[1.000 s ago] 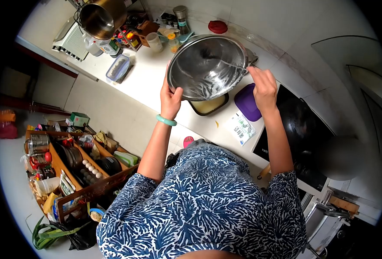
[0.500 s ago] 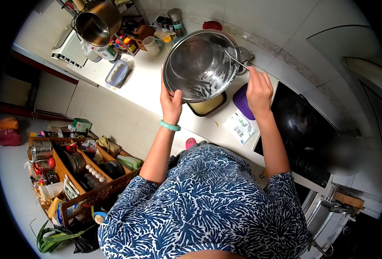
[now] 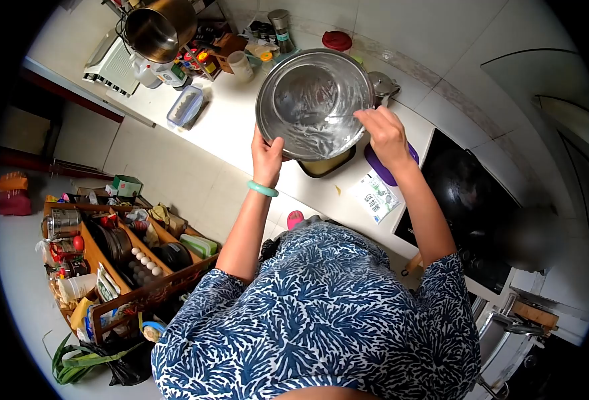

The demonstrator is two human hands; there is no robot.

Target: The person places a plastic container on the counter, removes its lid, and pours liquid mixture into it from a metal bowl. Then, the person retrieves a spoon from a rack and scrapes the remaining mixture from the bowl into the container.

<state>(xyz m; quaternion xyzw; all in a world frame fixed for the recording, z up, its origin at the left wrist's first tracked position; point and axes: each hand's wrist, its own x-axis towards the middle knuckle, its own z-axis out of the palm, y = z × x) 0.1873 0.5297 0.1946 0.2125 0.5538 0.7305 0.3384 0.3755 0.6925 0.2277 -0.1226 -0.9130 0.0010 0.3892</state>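
My left hand [image 3: 266, 159] grips the near left rim of a large metal mixing bowl [image 3: 301, 93], thumb over the edge. The bowl is tilted toward me above the counter, its inside smeared with a whitish film. My right hand [image 3: 386, 133] is closed on a thin metal utensil, spoon-like, at the bowl's right rim. Its head lies against the lower inner wall, too blurred to make out. Under the bowl sits a dark rectangular container [image 3: 322, 172] with pale yellow contents, partly hidden. A purple lid [image 3: 381, 167] lies beneath my right forearm, beside a white printed packet [image 3: 376, 197].
A black cooktop [image 3: 434, 193] with a dark wok [image 3: 471, 180] is to the right. A clear lidded box [image 3: 186, 107] stands on the counter [image 3: 231, 120] at left, with jars and bottles behind. A wooden shelf unit [image 3: 134, 293] holds eggs and groceries at lower left.
The utensil has moved from the bowl's upper right wall down to its lower inside. My right hand has come lower and closer over the rim; my left hand keeps its hold.
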